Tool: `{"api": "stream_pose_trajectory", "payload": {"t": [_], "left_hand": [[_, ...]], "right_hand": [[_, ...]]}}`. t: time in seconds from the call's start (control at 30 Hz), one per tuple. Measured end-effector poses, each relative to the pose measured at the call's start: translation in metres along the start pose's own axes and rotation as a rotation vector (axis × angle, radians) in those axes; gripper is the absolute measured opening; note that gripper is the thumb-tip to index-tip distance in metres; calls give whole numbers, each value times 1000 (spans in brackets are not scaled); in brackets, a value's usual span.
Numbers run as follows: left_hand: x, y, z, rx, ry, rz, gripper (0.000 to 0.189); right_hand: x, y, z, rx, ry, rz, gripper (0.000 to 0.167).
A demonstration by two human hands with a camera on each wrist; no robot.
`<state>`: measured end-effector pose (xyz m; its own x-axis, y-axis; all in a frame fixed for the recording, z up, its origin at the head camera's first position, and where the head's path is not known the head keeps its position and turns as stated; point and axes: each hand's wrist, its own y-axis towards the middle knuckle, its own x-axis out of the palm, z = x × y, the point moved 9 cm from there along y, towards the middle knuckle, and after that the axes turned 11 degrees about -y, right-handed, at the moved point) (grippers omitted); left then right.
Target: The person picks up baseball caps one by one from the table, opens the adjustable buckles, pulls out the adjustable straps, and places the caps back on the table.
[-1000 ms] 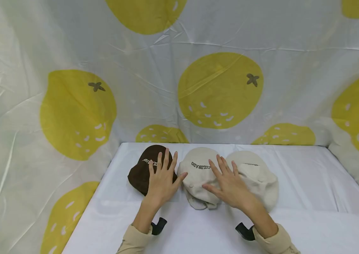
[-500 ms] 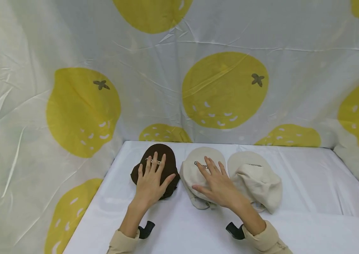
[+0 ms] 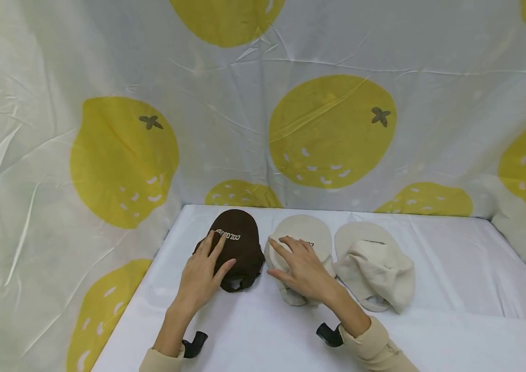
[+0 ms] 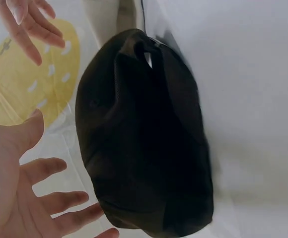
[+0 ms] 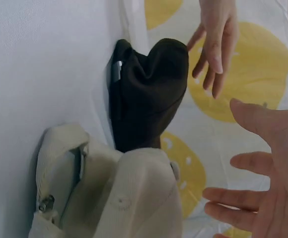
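Three baseball caps lie in a row on the white-covered table. At the left is a dark brown cap with pale lettering. A cream cap with dark lettering lies in the middle, and a second cream cap, its crown creased, lies at the right. My left hand is over the near left side of the brown cap, fingers spread. In the left wrist view the brown cap stands mostly apart from that hand. Above the middle cap, my right hand has loosely spread fingers and holds nothing, partly hiding the cap.
A white cloth covers the table. Behind and along the sides hangs a pale curtain printed with yellow lemons. Dark wrist-worn camera mounts stick out from beige sleeves.
Both hands have moved left and somewhat nearer to me, uncovering more of the brown cap and the right cream cap. The caps stay in place on the table.
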<state>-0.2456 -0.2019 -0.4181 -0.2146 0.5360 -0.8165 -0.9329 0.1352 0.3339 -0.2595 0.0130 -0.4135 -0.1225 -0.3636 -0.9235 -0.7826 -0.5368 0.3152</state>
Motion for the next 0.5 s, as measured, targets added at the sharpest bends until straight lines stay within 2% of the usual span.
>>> {"api": "stream_pose_trajectory", "payload": {"t": [0.23, 0.5], "left_hand": [[-10, -7, -9, 13, -8, 74, 66], [-21, -11, -13, 86, -19, 142, 63]], "right_hand": [[1, 8, -9, -46, 19, 83, 63], [11, 15, -16, -65, 33, 76, 58]]}}
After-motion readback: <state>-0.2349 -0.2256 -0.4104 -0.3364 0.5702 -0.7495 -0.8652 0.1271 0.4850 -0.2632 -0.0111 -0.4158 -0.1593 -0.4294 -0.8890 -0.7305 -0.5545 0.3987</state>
